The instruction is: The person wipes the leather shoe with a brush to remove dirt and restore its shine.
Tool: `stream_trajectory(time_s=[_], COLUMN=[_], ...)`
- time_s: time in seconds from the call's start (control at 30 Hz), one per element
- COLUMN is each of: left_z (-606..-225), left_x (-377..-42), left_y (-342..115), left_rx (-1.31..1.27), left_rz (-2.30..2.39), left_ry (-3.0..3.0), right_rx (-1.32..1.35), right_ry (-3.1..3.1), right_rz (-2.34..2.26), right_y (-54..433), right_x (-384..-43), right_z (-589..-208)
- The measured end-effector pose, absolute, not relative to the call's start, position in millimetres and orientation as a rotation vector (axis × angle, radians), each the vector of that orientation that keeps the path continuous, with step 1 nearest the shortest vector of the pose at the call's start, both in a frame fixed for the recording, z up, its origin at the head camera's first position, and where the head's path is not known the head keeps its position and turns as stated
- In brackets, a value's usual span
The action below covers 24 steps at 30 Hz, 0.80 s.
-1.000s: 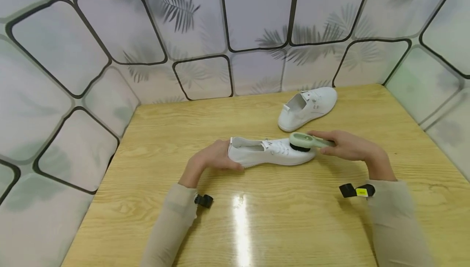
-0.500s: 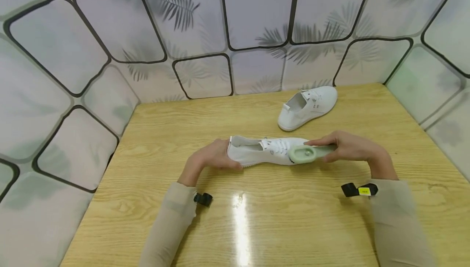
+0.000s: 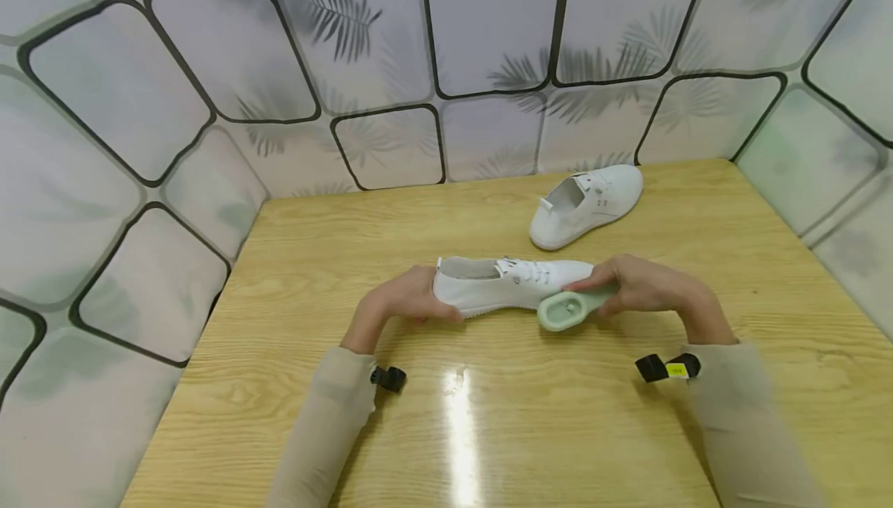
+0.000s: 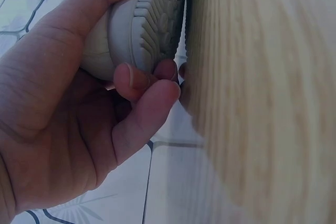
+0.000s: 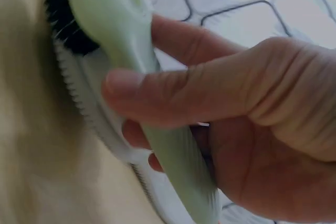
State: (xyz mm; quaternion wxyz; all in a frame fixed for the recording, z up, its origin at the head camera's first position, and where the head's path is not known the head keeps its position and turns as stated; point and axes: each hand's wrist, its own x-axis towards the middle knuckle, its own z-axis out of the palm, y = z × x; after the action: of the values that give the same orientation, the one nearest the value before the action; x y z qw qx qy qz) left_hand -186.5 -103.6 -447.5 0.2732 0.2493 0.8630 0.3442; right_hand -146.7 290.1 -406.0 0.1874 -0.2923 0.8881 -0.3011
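Observation:
A white lace-up shoe (image 3: 481,291) lies sideways before me, its toe to the right. My left hand (image 3: 417,295) grips its heel; in the left wrist view the thumb lies along the heel and the fingers curl under the ridged sole (image 4: 157,22). My right hand (image 3: 638,285) holds a light green brush (image 3: 563,312) by the handle, thumb on one side and fingers round the other. The black bristles (image 5: 65,17) are against the shoe's near side by the toe, seen in the right wrist view. From the head view the brush head hides them.
A second white shoe (image 3: 586,205) stands farther back to the right on the wooden table (image 3: 335,236). A patterned wall covering (image 3: 488,136) rises behind the table and along both sides. Each wrist wears a small black camera (image 3: 388,378).
The brush has moved from the top of the toe down over the shoe's near side, shifting slightly left. My left hand has kept its hold on the heel, and the shoe has stayed in place.

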Motion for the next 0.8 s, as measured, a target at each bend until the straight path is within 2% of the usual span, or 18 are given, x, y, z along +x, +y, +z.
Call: stream_trajectory(time_s=[0.23, 0.5, 0.8], left_z=[-449.3, -449.6, -445.3], left_x=[-185.5, -186.1, -183.9], left_y=[-101.7, -103.0, -98.9], left_rx=[0.655, 0.621, 0.641], left_rz=[0.916, 0.943, 0.903], left_ry=[2.319, 2.313, 2.318], right_rx=[-0.663, -0.821, -0.586], right_ry=[2.637, 2.565, 2.686], right_rz=[-0.835, -0.842, -0.865], right_y=[325.9, 292.0, 353.0], right_x=[-137.7, -146.9, -138.6], right_z=[-402.3, -397.0, -406.4])
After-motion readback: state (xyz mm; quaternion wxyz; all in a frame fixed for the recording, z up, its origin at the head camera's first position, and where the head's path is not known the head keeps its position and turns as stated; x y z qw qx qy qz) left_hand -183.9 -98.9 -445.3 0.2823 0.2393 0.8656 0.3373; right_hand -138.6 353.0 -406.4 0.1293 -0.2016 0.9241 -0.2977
